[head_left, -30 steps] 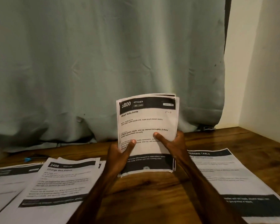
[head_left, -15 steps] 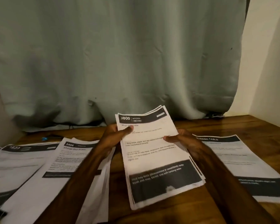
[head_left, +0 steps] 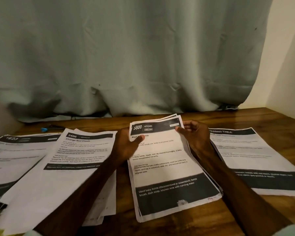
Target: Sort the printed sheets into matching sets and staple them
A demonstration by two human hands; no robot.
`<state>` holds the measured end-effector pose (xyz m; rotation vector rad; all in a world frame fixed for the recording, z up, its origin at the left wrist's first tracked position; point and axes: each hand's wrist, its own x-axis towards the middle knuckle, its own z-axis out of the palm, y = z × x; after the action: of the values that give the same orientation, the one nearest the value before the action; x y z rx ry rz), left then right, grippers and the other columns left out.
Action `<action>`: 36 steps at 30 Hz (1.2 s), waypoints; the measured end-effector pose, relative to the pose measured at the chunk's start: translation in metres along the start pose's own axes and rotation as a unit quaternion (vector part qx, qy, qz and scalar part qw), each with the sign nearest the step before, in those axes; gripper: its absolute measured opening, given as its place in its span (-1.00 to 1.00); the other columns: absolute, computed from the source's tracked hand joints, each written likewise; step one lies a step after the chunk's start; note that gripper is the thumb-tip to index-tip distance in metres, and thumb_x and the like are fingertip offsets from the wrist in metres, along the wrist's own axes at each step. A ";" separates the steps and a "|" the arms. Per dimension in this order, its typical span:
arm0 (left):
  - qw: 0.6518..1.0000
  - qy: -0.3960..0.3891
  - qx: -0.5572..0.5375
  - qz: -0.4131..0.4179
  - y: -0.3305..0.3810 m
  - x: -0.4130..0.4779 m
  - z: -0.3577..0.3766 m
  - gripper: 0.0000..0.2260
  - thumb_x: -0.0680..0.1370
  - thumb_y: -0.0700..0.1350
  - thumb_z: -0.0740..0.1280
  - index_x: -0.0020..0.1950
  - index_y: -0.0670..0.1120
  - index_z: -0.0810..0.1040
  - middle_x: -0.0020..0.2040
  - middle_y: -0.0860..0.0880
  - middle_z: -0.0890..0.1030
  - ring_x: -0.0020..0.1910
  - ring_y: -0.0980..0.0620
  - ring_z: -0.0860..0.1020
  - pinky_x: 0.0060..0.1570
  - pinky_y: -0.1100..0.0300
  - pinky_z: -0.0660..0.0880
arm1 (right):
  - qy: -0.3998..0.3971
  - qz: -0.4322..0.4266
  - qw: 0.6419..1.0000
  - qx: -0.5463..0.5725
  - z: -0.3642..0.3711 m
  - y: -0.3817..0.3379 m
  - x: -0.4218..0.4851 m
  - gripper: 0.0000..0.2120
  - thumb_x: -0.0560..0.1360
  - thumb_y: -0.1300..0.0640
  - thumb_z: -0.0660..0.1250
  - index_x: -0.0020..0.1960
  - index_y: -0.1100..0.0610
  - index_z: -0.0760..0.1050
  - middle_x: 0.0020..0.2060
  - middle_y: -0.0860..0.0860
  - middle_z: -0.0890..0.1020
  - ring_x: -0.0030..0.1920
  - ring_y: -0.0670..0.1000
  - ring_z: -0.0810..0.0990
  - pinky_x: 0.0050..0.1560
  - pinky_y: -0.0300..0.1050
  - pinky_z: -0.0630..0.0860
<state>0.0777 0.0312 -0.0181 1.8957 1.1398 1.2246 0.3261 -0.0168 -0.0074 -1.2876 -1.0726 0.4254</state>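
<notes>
Where the print can be read, the top sheet of the 3800 stack (head_left: 169, 167) is headed "3800 KITCHEN", and its dark lower band is printed "Used baby bottle (disassembled or assembled), bottle brush, dish soap, kitchen sink with running water". Just left of that stack the 3406 pile (head_left: 71, 159), titled "Change Bed Sheets", is laid, and further left the 1623 pile (head_left: 15, 150). To its right the dressing-table pile (head_left: 245, 150) is headed "...RESSING TABLE". All are spread on a brown wooden table (head_left: 271, 120). Behind the stack a grey-green curtain (head_left: 126, 57) is hung down to the tabletop, and a cream wall (head_left: 288, 65) is seen far to the right. A small blue object (head_left: 45, 129), too small to be identified, lies behind and to the left. The stack's left edge is gripped by the left hand (head_left: 126, 145), thumb on top, and its upper right corner is pinched by the curled right hand (head_left: 194, 135). A second ago the stack was held upright. It has now been laid flat on the table, its sheets slightly fanned.
</notes>
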 end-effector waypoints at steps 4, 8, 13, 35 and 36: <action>1.000 0.013 0.012 0.009 -0.005 -0.002 0.009 -0.84 0.57 -0.16 0.46 0.11 -0.18 0.65 -0.08 -0.05 0.70 -0.24 0.21 0.67 -0.26 0.38 0.55 | 0.015 -0.015 1.000 -0.012 0.000 0.004 0.002 -0.82 0.35 0.28 0.62 -0.12 0.17 0.65 -0.29 -0.05 0.69 -0.38 -0.21 0.66 -0.30 -0.38 0.56; 0.999 0.030 0.038 0.005 -0.009 -0.001 0.011 -0.83 0.56 -0.10 0.47 0.10 -0.13 0.64 -0.10 0.01 0.68 -0.21 0.19 0.64 -0.31 0.46 0.50 | 0.029 0.004 0.999 -0.018 0.000 0.007 0.005 -0.82 0.34 0.26 0.63 -0.12 0.19 0.67 -0.29 0.02 0.72 -0.36 -0.10 0.69 -0.28 -0.33 0.58; 0.997 0.046 0.066 -0.010 -0.020 -0.003 0.016 -0.68 0.56 0.01 0.47 0.21 -0.15 0.60 0.04 -0.08 0.69 -0.04 -0.02 0.68 -0.10 0.15 0.64 | 0.024 -0.003 0.998 -0.064 -0.005 0.014 0.008 -0.86 0.38 0.14 0.62 -0.20 0.11 0.67 -0.33 0.03 0.72 -0.28 0.12 0.70 -0.16 -0.13 0.62; 0.945 0.154 0.261 0.125 -0.008 -0.008 0.020 -0.19 0.43 0.04 0.53 0.58 -0.12 0.23 0.57 -0.18 0.24 0.52 -0.21 0.24 0.48 -0.13 0.22 | -0.007 -0.052 0.980 -0.190 -0.006 0.007 0.008 -0.86 0.40 0.09 0.61 -0.22 0.02 0.64 -0.32 -0.19 0.66 -0.32 -0.26 0.62 -0.21 -0.42 0.52; 0.932 0.174 0.291 0.132 -0.001 -0.009 0.018 -0.20 0.41 0.03 0.54 0.56 -0.10 0.27 0.55 -0.17 0.25 0.49 -0.20 0.26 0.44 -0.14 0.28 | -0.003 -0.066 0.978 -0.199 -0.005 0.006 0.007 -0.84 0.40 0.09 0.61 -0.23 0.00 0.63 -0.32 -0.17 0.66 -0.31 -0.25 0.63 -0.18 -0.35 0.57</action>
<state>0.0923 0.0234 -0.0300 2.3879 1.6140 1.5371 0.3353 -0.0118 -0.0098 -1.5521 -1.2827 0.1135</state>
